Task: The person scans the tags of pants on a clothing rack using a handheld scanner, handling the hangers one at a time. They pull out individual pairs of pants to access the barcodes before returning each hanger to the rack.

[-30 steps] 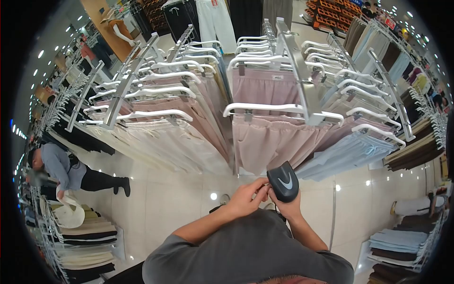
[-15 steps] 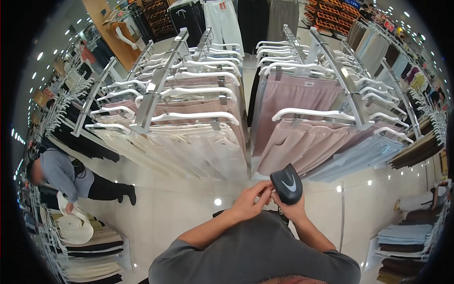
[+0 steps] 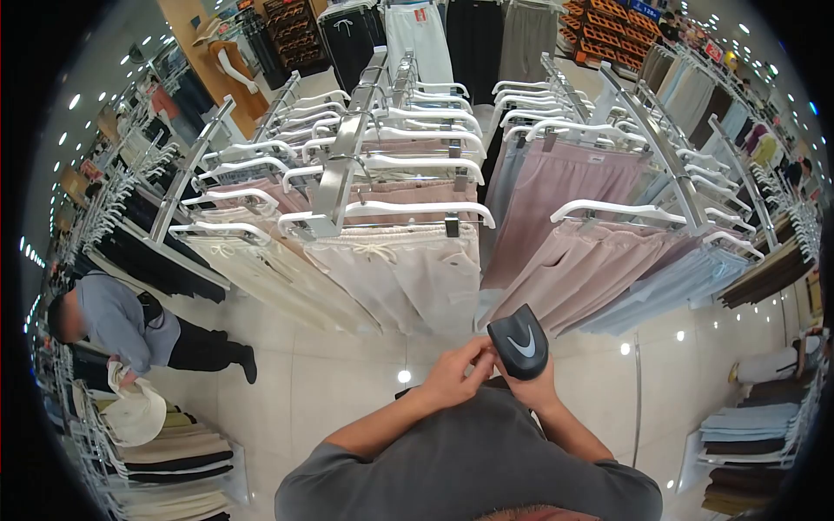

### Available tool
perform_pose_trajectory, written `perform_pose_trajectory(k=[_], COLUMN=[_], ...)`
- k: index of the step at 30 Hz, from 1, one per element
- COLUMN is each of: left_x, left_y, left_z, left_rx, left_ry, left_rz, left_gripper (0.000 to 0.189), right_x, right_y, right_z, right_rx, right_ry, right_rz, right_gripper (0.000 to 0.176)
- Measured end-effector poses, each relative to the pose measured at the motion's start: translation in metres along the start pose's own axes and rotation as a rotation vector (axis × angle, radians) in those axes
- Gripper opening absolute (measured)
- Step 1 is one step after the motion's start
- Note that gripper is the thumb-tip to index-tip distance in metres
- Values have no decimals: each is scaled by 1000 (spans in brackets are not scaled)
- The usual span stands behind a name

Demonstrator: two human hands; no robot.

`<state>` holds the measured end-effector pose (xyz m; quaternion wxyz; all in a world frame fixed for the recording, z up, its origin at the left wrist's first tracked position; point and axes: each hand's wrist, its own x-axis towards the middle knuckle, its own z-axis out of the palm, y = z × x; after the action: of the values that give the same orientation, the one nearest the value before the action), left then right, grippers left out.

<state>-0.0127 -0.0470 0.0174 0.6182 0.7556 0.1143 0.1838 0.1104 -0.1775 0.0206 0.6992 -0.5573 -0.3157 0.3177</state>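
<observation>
The right hand [image 3: 534, 395] hides the lower end of the black scanner [image 3: 519, 341].

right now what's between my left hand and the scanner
Nothing: the head view shows the left hand with fingertips on the scanner, which the right hand holds from below.

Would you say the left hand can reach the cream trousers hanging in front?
Probably yes: nothing stands between the left hand and the cream trousers, though it is touching the scanner.
</observation>
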Motion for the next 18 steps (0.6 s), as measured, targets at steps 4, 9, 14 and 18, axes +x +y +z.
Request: perform_pose_trajectory(k=[4, 9, 14, 18], left_x=[-5, -8, -11, -15], left_y=[-1, -6, -6, -10], left_z=[0, -2, -10, -10], left_rx=[-12, -63, -66, -95], left_ry=[-9, -20, -29, -13], left_rz=[-6, -8, 3, 18], left_gripper=[30, 29, 27, 24], right_x=[-3, -4, -6, -10], right_y=[-1, -10, -13, -6], right_z=[4, 7, 16, 19], right_rx=[-70, -147, -143, -92], right_ry=[44, 34, 37, 52], right_rz=[0, 25, 67, 63], right_gripper=[22, 23, 24, 22])
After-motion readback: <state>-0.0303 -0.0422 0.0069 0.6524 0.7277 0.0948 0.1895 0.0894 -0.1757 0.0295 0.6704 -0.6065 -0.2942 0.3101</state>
